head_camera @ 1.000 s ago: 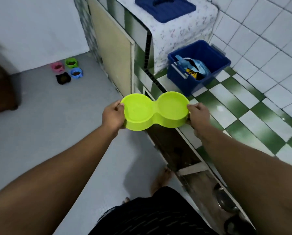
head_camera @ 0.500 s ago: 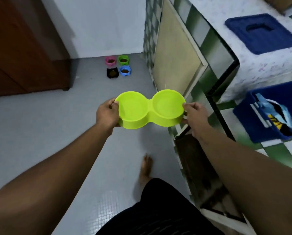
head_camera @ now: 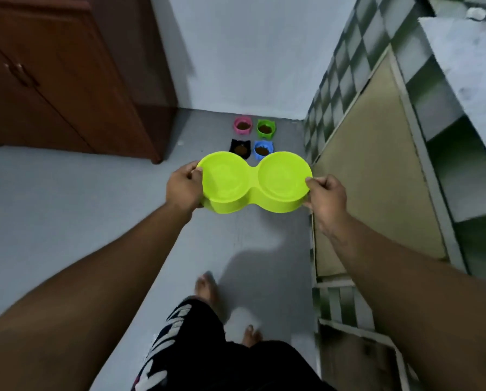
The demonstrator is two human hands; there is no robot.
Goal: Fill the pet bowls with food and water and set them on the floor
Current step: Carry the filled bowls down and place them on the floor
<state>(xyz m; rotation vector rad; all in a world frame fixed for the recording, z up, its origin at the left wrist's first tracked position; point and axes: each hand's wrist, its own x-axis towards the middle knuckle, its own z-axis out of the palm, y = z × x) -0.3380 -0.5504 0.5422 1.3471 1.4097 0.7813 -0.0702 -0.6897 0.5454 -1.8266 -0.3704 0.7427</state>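
A lime-green double bowl [head_camera: 254,182] is held level in the air above the grey floor [head_camera: 67,207], in the middle of the view. The left hand [head_camera: 183,187] grips its left end, thumb over the rim and fingers curled underneath. The right hand [head_camera: 325,194] pinches the right end the same way. Both wells show no brown food; whether either holds clear water cannot be told from here. Farther off, near the far wall, four small bowls sit on the floor in a tight square: a pink bowl [head_camera: 242,125] and a green bowl [head_camera: 265,128] at the back, a black bowl [head_camera: 239,149] and a blue bowl [head_camera: 263,150] in front, each with brown food in it (so that part looks done). A brown cupboard [head_camera: 67,80] stands on the left and a green-and-white tiled counter [head_camera: 334,88] runs along the right. The person's bare feet point toward the small bowls. By the look of it, what is left is to set this double bowl on the floor, probably beside the other four, and to fill it if it is in fact empty.
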